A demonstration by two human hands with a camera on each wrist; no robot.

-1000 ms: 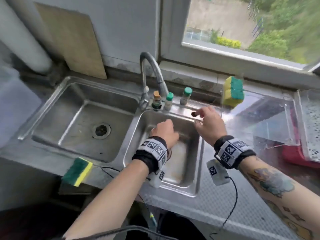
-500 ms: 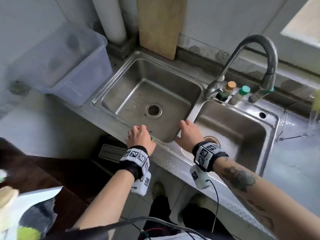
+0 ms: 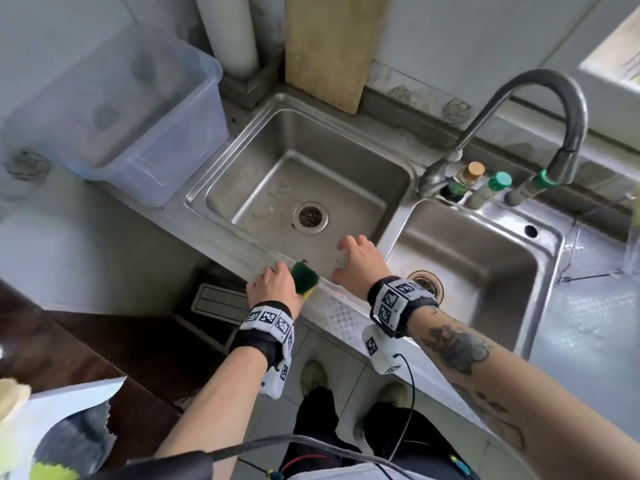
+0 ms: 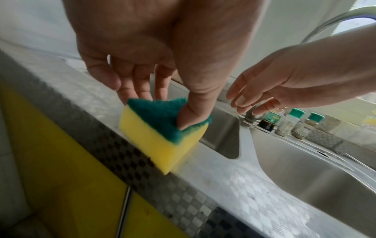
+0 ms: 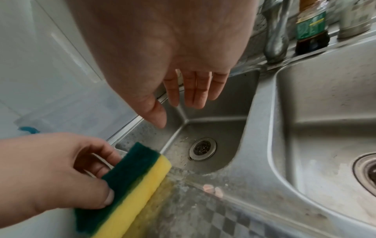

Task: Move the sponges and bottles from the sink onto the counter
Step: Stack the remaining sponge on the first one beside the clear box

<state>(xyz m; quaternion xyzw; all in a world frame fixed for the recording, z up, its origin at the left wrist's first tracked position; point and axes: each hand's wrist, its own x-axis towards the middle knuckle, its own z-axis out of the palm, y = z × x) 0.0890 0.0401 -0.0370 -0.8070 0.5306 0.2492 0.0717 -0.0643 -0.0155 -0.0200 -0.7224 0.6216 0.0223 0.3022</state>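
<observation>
Black wristbands (image 3: 257, 336) with checkered marker tags, white wrist cameras (image 3: 380, 348), tattooed right forearm (image 3: 456, 348)

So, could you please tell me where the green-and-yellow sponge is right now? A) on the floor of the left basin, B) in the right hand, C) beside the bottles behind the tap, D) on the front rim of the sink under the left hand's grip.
D: the left hand pinches the sponge on the sink's front rim.

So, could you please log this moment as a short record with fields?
left hand: left hand pinches the sponge, thumb on its green side
sponge position: on the front rim of the sink, green face up
right hand: right hand open, holds nothing, above the left basin
bottles: three bottles upright on the ledge by the faucet
</observation>
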